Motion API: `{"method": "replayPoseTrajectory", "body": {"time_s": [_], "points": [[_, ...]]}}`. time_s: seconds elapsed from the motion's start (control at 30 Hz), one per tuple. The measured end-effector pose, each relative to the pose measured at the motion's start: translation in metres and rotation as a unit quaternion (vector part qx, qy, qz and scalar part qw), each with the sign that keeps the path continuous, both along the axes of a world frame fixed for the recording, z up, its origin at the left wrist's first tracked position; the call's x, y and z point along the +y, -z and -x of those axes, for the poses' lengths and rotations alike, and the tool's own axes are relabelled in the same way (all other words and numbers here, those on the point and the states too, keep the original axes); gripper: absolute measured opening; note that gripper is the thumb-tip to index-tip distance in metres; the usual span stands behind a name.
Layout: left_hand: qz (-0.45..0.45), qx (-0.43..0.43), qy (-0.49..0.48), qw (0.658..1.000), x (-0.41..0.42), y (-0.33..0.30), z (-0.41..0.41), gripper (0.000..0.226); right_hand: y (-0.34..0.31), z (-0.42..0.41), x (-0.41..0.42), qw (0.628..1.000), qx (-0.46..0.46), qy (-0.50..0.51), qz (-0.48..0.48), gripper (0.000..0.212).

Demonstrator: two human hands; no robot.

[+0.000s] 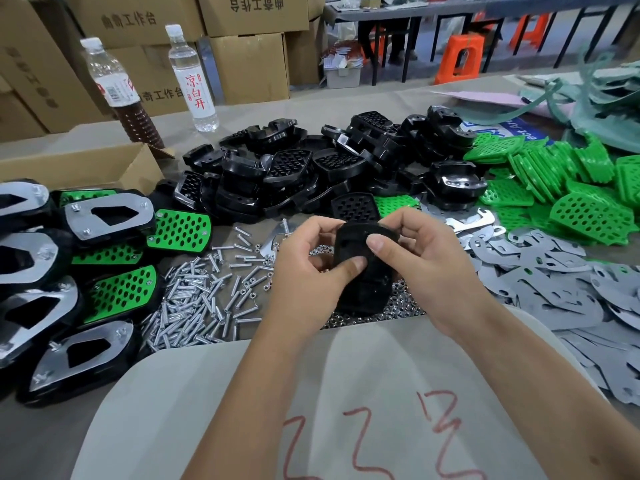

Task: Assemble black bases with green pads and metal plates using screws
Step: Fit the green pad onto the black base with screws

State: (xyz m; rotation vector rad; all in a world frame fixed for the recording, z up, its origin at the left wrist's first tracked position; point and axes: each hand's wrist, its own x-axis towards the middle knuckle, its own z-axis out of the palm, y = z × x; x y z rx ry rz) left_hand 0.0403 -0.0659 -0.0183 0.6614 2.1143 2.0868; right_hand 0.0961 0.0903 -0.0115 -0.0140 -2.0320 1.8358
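From the head camera, both hands hold one black base above the near middle of the table. The left hand grips its left edge, thumb pressed on the face, fingers curled behind. The right hand grips the right edge, thumb on top, fingers wrapped round the far side. Under the base lies a heap of small nuts; just left of it, a pile of screws. Finished pieces are stacked at the near left. More black bases are heaped at the far middle, green pads at the far right, and metal plates at the near right.
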Motion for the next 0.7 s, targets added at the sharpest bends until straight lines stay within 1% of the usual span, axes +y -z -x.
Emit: {"method": "replayPoseTrajectory", "body": {"time_s": [0.23,0.4,0.5,0.57,0.63,0.7], "points": [[0.001,0.032,-0.027,0.999,0.001,0.000,0.002,0.027,-0.001,-0.001,-0.004,1.000,0.018,0.002,-0.019,0.007],[-0.006,0.012,-0.023,1.000,0.004,0.002,0.003,0.025,0.004,0.001,-0.004,0.996,0.033,0.062,-0.058,0.008],[0.000,-0.017,-0.016,1.000,0.003,0.003,0.003,0.019,0.004,0.002,-0.002,0.995,0.057,0.087,-0.002,0.005],[0.005,-0.006,-0.003,1.000,0.001,0.002,0.003,0.022,0.002,0.002,0.003,0.994,0.059,0.084,0.040,0.006],[0.008,0.006,0.003,1.000,0.001,0.000,0.002,0.019,0.002,0.002,0.006,0.994,0.045,0.052,0.082,0.007],[0.008,0.011,-0.006,1.000,0.000,-0.001,0.003,0.018,0.003,0.002,0.009,0.993,0.010,-0.006,0.118,0.018]]}}
